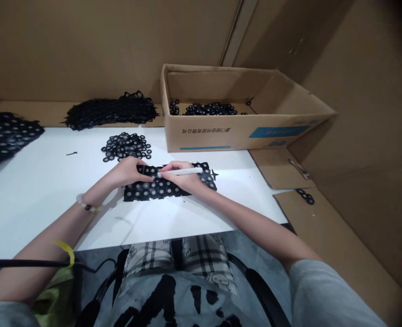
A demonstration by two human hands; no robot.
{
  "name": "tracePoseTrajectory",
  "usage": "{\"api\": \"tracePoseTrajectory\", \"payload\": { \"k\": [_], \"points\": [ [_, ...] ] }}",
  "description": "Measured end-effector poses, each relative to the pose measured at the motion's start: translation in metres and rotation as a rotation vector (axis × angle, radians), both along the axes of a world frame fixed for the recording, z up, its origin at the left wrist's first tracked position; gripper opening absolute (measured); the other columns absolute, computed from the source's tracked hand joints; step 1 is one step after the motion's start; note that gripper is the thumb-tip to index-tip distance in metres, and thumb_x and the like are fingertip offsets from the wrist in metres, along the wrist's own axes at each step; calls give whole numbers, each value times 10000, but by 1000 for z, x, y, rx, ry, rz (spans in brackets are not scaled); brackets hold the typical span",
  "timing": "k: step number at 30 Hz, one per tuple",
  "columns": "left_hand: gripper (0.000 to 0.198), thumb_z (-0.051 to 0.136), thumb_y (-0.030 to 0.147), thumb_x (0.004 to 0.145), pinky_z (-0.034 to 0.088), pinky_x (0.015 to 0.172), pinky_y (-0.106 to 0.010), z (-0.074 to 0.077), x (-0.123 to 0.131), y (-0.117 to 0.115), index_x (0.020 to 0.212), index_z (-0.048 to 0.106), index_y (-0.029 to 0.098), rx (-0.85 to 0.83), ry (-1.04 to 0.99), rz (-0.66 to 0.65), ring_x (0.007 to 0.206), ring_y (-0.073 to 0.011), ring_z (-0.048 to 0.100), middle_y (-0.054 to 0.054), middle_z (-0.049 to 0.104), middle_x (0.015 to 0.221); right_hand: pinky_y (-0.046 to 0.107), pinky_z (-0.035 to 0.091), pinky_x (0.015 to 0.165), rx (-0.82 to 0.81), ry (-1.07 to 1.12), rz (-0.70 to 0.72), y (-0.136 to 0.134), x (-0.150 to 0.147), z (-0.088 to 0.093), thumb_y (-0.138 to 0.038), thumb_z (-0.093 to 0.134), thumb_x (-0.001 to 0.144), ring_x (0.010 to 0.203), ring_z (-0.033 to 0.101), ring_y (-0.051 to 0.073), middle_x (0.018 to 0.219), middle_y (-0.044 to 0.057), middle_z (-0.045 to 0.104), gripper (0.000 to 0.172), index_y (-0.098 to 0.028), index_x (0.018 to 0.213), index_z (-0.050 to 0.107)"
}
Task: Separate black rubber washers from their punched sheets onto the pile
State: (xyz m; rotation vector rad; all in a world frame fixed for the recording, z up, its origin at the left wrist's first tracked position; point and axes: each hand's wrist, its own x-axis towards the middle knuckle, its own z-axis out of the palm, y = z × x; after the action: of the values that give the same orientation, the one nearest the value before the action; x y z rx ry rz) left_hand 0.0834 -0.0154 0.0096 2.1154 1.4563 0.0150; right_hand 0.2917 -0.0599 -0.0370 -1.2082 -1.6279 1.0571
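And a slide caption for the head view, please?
Left hand on dotted black sheet, right hand holding white pen-shaped tool.

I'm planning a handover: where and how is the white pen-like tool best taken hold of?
Probably take the white pen-like tool by its free right end, from the right and slightly above. It is slim and straight, held crosswise over the black sheet; the right hand pinches it near its left end, leaving the right exposed.

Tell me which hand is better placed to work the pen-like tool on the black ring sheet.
Probably the right hand: it holds the white pen-like tool over the black ring sheet, while the left hand touches the sheet's left part.
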Motion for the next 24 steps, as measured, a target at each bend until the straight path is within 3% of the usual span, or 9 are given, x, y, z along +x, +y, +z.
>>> {"api": "tracePoseTrajectory", "payload": {
  "k": [3,9,14,24],
  "points": [
    [384,676,532,677,429,642,-282,-6,1,-2,836,730,186,3,-37,-10,749,-229,633,-3,718,754,256,468,680,-6,4,-12,0,0,0,-292,678,742,716,635,139,784,26,719,132,-167,767,713],
    [407,661,461,697,446,827,-308,-17,0,0,992,709,186,103,-156,-36,944,-256,637,-35,729,1030,245,454,636,-22,1,-27,1,4,0,-303,686,732,683,626,140,747,23,713,149,-166,775,723],
    [339,610,428,722,457,805,-314,-25,-1,1,942,730,200,79,-189,-88,910,-267,660,-27,750,972,253,467,643,-15,-34,-31,-1,2,-5,-336,680,747,666,631,149,739,22,718,174,-176,793,732],
    [306,616,345,645,456,803,-289,-36,2,-2,929,652,236,103,-419,12,882,-234,661,19,728,862,270,484,703,-28,-50,-118,-7,-10,-2,-335,688,745,730,664,180,776,21,738,167,-193,808,747]
  ]
}}
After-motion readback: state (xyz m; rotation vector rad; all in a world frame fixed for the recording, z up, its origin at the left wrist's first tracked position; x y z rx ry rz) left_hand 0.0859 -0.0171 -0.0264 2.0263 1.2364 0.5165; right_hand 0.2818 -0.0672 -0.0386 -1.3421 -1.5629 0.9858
